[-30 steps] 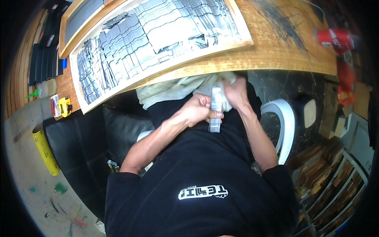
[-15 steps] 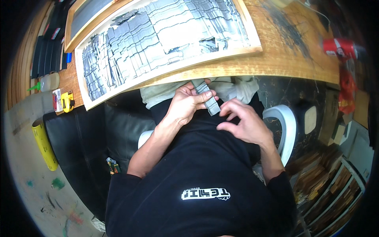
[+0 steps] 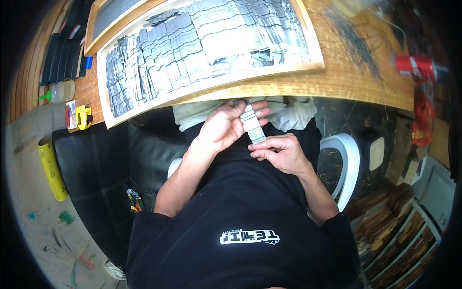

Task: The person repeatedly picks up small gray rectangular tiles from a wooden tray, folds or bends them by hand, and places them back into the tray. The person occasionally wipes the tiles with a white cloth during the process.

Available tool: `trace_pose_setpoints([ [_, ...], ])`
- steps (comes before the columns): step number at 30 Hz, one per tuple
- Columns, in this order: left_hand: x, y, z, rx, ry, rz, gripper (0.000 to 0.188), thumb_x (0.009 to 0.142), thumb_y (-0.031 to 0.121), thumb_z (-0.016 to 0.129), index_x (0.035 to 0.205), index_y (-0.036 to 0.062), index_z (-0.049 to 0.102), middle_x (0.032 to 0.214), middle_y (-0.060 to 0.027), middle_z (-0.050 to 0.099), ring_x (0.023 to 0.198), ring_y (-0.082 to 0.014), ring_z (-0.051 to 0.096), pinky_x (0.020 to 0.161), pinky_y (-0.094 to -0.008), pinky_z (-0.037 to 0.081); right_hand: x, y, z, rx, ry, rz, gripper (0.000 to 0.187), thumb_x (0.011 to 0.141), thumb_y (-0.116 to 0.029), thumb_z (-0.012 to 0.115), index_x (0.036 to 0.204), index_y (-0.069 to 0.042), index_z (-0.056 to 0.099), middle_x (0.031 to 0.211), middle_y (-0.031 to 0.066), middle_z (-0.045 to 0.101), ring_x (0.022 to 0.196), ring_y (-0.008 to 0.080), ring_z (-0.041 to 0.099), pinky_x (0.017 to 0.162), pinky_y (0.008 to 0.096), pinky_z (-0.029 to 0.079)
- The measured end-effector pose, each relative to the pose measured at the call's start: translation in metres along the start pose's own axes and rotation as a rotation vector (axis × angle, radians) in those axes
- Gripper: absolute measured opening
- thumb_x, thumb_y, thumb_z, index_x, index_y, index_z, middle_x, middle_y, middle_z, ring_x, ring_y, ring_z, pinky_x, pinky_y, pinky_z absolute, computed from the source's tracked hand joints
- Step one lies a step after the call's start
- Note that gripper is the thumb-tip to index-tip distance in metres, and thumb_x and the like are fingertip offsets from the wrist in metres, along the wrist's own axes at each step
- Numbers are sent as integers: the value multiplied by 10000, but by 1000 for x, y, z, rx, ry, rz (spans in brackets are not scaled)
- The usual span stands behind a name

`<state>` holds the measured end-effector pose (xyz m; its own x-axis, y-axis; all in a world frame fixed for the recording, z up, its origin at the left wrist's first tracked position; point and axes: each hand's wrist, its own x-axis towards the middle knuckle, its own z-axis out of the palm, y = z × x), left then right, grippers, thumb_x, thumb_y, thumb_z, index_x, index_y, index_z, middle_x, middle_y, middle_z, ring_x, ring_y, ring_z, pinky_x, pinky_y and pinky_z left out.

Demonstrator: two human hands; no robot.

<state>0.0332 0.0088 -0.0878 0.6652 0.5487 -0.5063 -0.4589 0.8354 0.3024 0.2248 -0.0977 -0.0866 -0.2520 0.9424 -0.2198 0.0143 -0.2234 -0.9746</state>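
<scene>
Between my hands, over my lap just below the table edge, is a narrow grey strip (image 3: 252, 124) crossed by dark lines. My left hand (image 3: 226, 126) holds its upper end, thumb near the top and fingers behind it. At the lower end, my right hand (image 3: 281, 151) pinches the strip between thumb and fingers. On the table ahead lies a shallow wooden-framed tray (image 3: 211, 79) filled with grey and white strips that carry similar dark lines. A gap with dark edges shows near the tray's right front.
A wooden table (image 3: 356, 72) spans the far side. On it are a red can (image 3: 415, 67), a yellow tape measure (image 3: 83, 117) and a bottle with a green nozzle (image 3: 62, 92). A yellow roll (image 3: 52, 168) stands left, by a black sofa (image 3: 91, 164). Wood pieces (image 3: 380, 216) are stacked right.
My right hand has moved left and closed on the strip's lower end. The strip has turned its face more upward, and my left fingers have opened out behind it.
</scene>
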Motion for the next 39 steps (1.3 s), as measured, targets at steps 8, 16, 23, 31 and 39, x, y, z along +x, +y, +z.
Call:
trace_pose_setpoints([
  [8,5,-1,0,83,-13,-70,393,1120,159,478,1467,-9,398,1403,-307,547,1306,-464,594,1086,-620,525,2,-14,-10,-10,-154,87,153,913,12,749,1057,24,800,932,147,804,828,173,777,764,276,611],
  [16,15,3,-7,56,245,210,413,1141,105,324,1532,-24,292,1438,-336,497,1330,-510,558,1117,-643,502,24,5,-96,-663,496,141,446,869,-249,824,1190,47,730,1070,227,767,972,318,736,904,409,560],
  [23,2,12,4,66,202,168,445,1140,103,327,1559,-24,251,1482,-352,463,1337,-518,552,1123,-636,498,-30,-26,-135,-467,-180,424,348,795,-177,848,1061,30,762,981,180,760,893,224,724,796,339,544],
  [31,18,-25,17,77,145,127,302,1131,129,429,1389,-25,458,1397,-319,572,1308,-446,602,1149,-561,486,-51,-19,-115,149,-8,-225,288,706,-20,892,967,0,774,1217,178,694,1160,244,644,958,332,498],
  [39,31,-90,-2,164,254,417,139,1130,131,485,1147,47,595,1111,-121,715,1007,-181,659,943,-330,517,15,22,14,-166,665,64,528,889,-217,851,1216,45,530,1122,189,673,1004,259,685,878,382,556],
])
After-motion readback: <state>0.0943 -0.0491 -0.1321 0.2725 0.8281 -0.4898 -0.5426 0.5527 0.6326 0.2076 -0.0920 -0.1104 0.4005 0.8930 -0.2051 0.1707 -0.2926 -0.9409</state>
